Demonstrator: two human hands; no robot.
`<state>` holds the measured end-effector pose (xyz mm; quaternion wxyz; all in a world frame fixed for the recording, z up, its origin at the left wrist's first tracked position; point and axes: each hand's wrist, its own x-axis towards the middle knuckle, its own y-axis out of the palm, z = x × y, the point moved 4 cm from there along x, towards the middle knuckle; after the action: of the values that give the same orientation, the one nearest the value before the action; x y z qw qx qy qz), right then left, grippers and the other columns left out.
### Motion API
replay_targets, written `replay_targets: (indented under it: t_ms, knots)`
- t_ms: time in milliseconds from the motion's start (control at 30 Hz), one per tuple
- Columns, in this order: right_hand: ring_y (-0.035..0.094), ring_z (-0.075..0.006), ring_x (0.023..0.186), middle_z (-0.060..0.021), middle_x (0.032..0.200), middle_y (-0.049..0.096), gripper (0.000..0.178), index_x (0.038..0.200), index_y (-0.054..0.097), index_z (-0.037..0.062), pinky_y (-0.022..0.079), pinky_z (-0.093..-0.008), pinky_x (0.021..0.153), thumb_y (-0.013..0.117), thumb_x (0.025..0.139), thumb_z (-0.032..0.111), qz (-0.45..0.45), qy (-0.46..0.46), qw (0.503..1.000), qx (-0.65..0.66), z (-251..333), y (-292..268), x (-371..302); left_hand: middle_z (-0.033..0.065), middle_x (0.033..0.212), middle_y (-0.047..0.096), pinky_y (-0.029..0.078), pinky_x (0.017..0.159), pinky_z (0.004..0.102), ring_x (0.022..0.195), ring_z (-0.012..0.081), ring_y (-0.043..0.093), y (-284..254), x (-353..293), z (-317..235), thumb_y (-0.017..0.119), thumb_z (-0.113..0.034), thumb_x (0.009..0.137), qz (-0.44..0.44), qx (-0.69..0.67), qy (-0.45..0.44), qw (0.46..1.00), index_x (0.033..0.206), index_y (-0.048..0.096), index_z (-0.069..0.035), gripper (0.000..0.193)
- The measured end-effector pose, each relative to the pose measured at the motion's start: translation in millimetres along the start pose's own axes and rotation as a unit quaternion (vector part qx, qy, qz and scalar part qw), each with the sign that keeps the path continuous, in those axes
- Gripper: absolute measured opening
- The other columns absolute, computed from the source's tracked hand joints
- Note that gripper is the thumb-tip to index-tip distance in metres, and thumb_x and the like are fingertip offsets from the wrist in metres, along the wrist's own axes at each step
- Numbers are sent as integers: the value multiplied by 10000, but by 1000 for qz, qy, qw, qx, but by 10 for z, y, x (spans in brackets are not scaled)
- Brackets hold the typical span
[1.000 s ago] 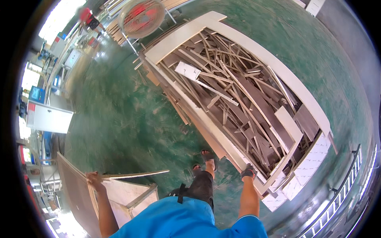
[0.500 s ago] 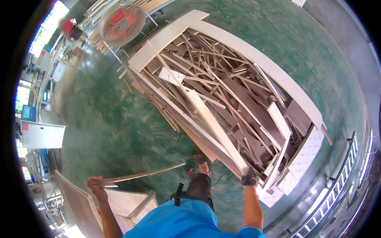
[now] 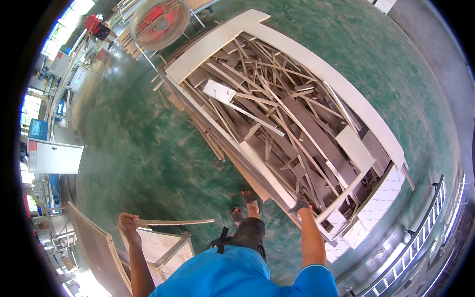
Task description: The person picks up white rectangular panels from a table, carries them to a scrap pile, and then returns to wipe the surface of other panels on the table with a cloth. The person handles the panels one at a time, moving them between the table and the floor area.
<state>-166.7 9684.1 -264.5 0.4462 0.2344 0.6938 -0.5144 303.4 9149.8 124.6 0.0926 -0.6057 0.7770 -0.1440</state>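
My left hand (image 3: 128, 223) is closed round one end of a thin wooden strip (image 3: 175, 222), which points to the right above the floor. My right hand (image 3: 300, 206), in a dark glove, is at the near side of a big bin. It grips the near end of a pale wooden board (image 3: 269, 174); the fingertips are partly hidden. That board lies low along the bin's near wall. Inside the bin is a tangled heap of wood offcuts (image 3: 292, 116), with a white piece (image 3: 218, 91) on top. A pale panel (image 3: 355, 148) leans at the right end.
The bin's broad pale rim (image 3: 316, 52) surrounds the heap. A large fan (image 3: 161, 24) stands behind it. Panels (image 3: 94, 242) stand at lower left, near a white cabinet (image 3: 54, 157). A ladder-like rack (image 3: 410, 242) is at right. Another person (image 3: 96, 28) is far left.
The pale board has come down from across the heap to the bin's near wall, my right hand moving slightly up and left. The left hand's strip has swung and now looks shorter.
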Motion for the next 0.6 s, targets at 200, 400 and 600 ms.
replay_targets:
  t_ms: [200, 400, 600]
  knots:
    - [512, -293, 1369, -204, 1436, 543, 924, 1495, 446, 62, 431, -382, 1105, 769, 753, 509, -21, -373, 918, 133, 1526, -326, -897, 46, 669, 494, 524, 697, 330, 632, 153, 557, 663, -236, -854, 502, -629, 981, 15, -15, 44, 999, 826, 500, -58, 592]
    - [328, -411, 1459, -228, 1595, 305, 1146, 1570, 300, 97, 300, -463, 1209, 875, 666, 505, -18, -639, 720, 270, 2947, -1293, -2972, 34, 579, 514, 525, 575, 299, 513, 133, 547, 1230, -450, -2100, 685, -788, 779, 105, -134, 66, 983, 841, 506, -47, 765]
    - [595, -385, 1196, -221, 1302, 597, 712, 1433, 485, 82, 492, -459, 989, 783, 816, 278, -96, -732, 641, 209, 3763, -2101, -3876, 78, 717, 621, 568, 691, 349, 681, 183, 645, 934, -315, -2832, 651, -797, 798, 147, -308, 121, 932, 996, 532, -57, 776]
